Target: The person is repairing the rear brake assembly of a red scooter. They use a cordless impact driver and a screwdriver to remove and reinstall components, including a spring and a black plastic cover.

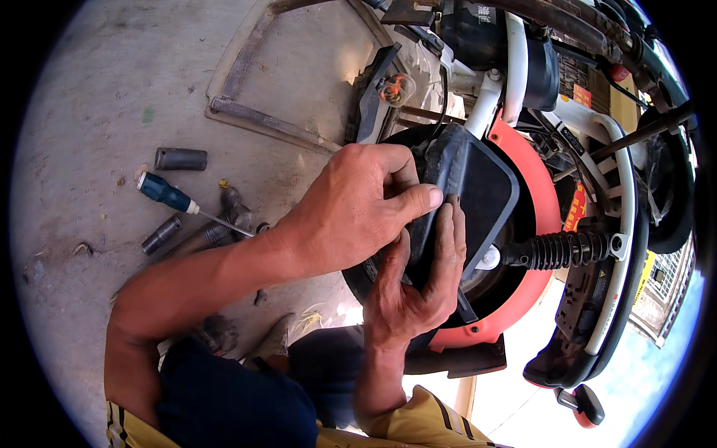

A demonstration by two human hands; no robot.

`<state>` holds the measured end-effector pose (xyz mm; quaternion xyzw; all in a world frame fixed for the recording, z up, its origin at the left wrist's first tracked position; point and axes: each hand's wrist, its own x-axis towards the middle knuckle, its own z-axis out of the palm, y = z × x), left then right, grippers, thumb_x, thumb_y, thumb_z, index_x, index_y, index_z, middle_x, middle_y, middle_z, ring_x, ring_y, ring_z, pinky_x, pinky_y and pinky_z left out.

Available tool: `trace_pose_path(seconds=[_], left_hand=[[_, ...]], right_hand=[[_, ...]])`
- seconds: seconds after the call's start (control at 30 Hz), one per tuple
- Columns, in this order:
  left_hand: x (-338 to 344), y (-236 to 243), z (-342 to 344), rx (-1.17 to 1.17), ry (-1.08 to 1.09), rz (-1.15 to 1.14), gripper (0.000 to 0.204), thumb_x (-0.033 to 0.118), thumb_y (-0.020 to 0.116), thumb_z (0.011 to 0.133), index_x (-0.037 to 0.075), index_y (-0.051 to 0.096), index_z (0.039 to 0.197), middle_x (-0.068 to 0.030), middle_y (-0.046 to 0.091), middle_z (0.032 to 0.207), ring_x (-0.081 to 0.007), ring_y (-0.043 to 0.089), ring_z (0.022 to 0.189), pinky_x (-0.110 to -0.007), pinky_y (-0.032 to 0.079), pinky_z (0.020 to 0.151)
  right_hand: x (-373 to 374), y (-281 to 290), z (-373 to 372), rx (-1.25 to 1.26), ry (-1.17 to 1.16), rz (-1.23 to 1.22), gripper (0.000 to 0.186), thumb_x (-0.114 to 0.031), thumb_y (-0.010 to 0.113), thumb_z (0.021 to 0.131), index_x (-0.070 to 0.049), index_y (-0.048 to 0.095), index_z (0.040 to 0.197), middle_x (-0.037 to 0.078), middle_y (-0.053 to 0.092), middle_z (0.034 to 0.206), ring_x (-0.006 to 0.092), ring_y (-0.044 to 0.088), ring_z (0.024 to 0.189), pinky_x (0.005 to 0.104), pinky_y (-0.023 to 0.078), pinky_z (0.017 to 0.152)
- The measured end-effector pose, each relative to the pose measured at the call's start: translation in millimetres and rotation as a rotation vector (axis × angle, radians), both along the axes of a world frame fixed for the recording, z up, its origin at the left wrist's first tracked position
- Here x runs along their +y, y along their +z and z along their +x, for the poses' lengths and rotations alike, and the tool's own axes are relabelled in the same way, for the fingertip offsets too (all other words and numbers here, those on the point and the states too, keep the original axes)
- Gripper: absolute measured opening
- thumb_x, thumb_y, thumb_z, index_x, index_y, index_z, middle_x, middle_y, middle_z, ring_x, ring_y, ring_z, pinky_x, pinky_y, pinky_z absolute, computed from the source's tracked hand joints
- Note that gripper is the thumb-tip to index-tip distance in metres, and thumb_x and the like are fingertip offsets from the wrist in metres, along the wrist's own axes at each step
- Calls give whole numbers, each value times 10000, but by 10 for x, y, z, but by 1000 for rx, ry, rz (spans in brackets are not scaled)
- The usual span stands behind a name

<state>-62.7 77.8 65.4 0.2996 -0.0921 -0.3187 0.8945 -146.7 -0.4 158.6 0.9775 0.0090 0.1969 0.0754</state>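
A black plastic cover (485, 187) with a raised rim sits against the wheel side of a two-wheeler. My left hand (358, 205) is closed at the cover's near edge, its thumb pressed on the rim and its other fingertips partly hidden. Just below, my right hand (418, 287) grips the same edge, thumb on one side and fingers along the other. Whatever small thing may lie between the fingertips cannot be made out. Around the dark wheel curves an orange-red mudguard (538, 201). A black coil shock absorber (571, 250) joins the wheel area to the white frame.
On the concrete at left lie a dark socket (181, 159), a green-handled screwdriver (168, 193) and several metal parts. A rusty angle-iron frame (272, 123) rests farther off. Near the wheel is a clear cup (396, 89) holding small orange things. White frame tubes (624, 201) rise at right.
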Motion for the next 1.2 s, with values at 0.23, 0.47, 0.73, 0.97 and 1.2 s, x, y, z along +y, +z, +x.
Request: trace_pose_path(seconds=[0.23, 0.47, 0.73, 0.97, 1.2], left_hand=[[-58, -115, -228, 168, -3, -298, 240, 139, 753, 1005, -11, 598, 1110, -67, 716, 950, -94, 677, 900, -262, 559, 767], [8, 57, -287, 77, 136, -163, 318, 22, 803, 916, -7, 594, 1153, -66, 685, 1024, -107, 677, 928, -264, 581, 767], [46, 1, -206, -273, 509, 142, 236, -88, 783, 844, -1, 695, 1045, -81, 639, 1063, -111, 668, 867, -235, 565, 673], [63, 73, -241, -119, 283, 17, 378, -41, 817, 852, 0, 629, 1177, -87, 681, 1035, -148, 705, 881, -278, 585, 766], [36, 202, -383, 196, 61, -172, 539, 33, 843, 884, -37, 516, 1307, -92, 719, 972, -98, 674, 924, -267, 568, 811]], right_hand=[[17, 23, -14, -13, -18, -14, 469, 15, 786, 887, 69, 667, 1338, 284, 697, 1318, 421, 699, 1212, 447, 549, 1043], [-34, -16, -99, -78, -18, 53, 427, 54, 796, 872, 72, 689, 1284, 286, 723, 1267, 418, 717, 1188, 445, 557, 1040], [-72, -43, -81, -92, 22, 37, 458, 62, 836, 826, 67, 695, 1262, 291, 720, 1265, 408, 721, 1182, 449, 559, 1038], [-31, 16, -37, -42, -37, 14, 533, 44, 829, 810, 56, 670, 1319, 267, 703, 1319, 404, 706, 1210, 438, 542, 1053], [5, 33, -66, -71, -53, 178, 496, 74, 807, 806, 55, 707, 1291, 262, 717, 1306, 385, 712, 1216, 423, 546, 1056]])
